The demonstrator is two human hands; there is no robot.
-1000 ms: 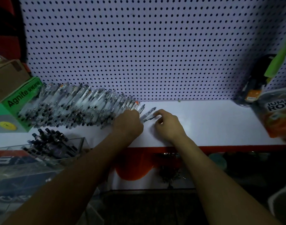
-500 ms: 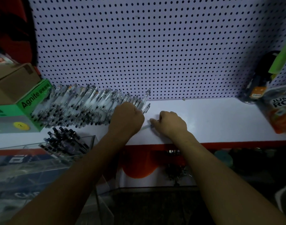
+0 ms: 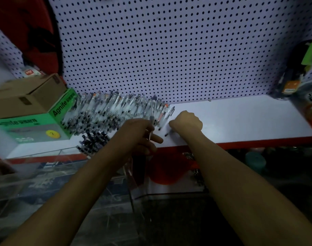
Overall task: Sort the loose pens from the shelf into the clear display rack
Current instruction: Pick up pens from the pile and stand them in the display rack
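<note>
Along the back of the white shelf (image 3: 240,119), against the pegboard (image 3: 169,50): a long fanned row of loose pens (image 3: 116,110), running from the green box (image 3: 36,121) to just left of the right hand (image 3: 186,121). Lower left, in the clear display rack (image 3: 45,157): only a small dark bundle of racked pens (image 3: 93,141) so far. Looks early, then: a handful racked, most of the stock unsorted on the shelf.

Left hand (image 3: 142,137): curled round one pen (image 3: 151,125), clear of the row, near the shelf's front edge, pen roughly upright between fingers and thumb. Right hand: knuckles up on the shelf just beside the row's end, fingers curled under. Dark tip showing beside them, but cannot tell whether anything is pinched.

Against half a second ago: left hand no longer pressed on the row's end but drawn back toward the body and carrying the pen. Right hand about where it was, curled as before. Row and racked bundle seemingly unchanged.
</note>
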